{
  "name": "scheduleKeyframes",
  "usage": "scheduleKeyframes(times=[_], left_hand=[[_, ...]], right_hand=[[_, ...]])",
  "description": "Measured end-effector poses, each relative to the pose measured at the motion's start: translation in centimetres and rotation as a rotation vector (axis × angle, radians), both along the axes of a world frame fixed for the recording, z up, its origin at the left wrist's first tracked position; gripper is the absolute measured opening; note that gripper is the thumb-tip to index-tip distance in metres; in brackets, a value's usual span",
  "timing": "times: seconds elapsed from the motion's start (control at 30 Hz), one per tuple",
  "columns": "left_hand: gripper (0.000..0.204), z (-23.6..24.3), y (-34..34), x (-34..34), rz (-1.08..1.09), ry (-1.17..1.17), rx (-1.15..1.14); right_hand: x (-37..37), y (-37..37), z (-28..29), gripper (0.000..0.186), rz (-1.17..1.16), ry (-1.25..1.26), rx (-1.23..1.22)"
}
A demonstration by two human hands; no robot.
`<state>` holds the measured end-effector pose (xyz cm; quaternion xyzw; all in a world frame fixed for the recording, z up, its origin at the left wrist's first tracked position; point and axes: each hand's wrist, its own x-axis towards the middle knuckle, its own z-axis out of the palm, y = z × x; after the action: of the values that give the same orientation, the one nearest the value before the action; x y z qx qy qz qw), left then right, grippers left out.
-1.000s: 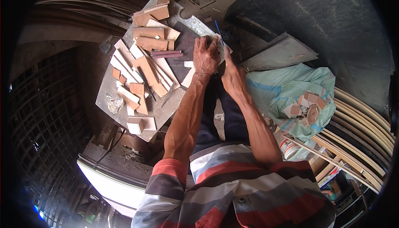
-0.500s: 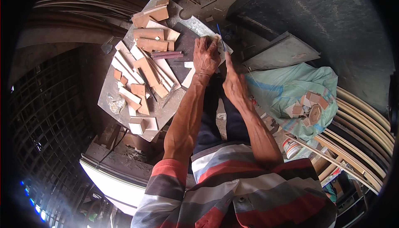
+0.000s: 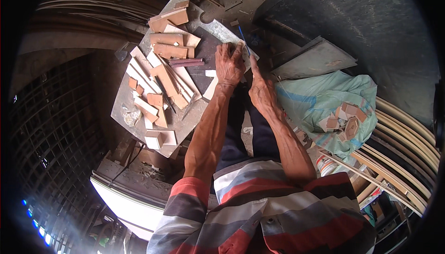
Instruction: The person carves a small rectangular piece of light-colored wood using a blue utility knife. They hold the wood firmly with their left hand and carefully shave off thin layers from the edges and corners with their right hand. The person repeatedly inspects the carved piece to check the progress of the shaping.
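Note:
My left hand [image 3: 229,66] presses down at the right edge of the worktable [image 3: 123,122], its fingers curled and bunched. Whatever is under those fingertips is mostly hidden; a pale edge shows beside them. Close on its right, my right hand [image 3: 262,89] is closed round the near end of a thin blue blade-like strip [image 3: 243,36]. The strip points away from me, along the table edge by the left fingertips. Two dark reddish sticks [image 3: 187,62] lie left of my left hand. A small white piece [image 3: 211,73] sits beside its wrist.
Many wood offcuts [image 3: 164,80] cover the table's left half, with a crumpled clear plastic bag [image 3: 131,116] near its left edge. A pale green sack [image 3: 296,96] holding wooden scraps stands at right. Long curved strips [image 3: 403,150] lie beyond it, below a dark panel [image 3: 361,27].
The blue strip has shifted slightly to the left with my right hand, whose index finger sits a little nearer the left hand. My left hand keeps nearly the same place.

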<state>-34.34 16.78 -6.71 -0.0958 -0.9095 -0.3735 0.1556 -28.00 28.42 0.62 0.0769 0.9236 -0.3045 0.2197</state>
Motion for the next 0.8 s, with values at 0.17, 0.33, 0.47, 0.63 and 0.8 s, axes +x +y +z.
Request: scheduleKeyframes(times=[0.17,0.33,0.47,0.63,0.8], left_hand=[[0.039,0.1,-0.3,-0.1,0.008,-0.002,-0.013],[0.040,0.3,0.1,-0.1,-0.027,-0.020,0.031],[0.041,0.1,-0.4,-0.2,-0.017,0.003,0.007],[0.042,0.2,-0.1,-0.2,-0.031,-0.012,0.011],[0.041,0.1,-0.4,-0.2,-0.030,-0.022,0.014]], right_hand=[[2.7,0.2,-0.4,0.088,0.005,0.071,0.010],[-1.0,-0.4,-0.6,0.087,-0.002,0.125,-0.049],[1.4,-0.3,-0.9,0.085,-0.009,0.182,-0.066],[-2.6,-0.5,-0.3,0.081,-0.016,-0.033,-0.027],[0.2,-0.8,-1.5,0.080,-0.024,0.343,-0.048]])
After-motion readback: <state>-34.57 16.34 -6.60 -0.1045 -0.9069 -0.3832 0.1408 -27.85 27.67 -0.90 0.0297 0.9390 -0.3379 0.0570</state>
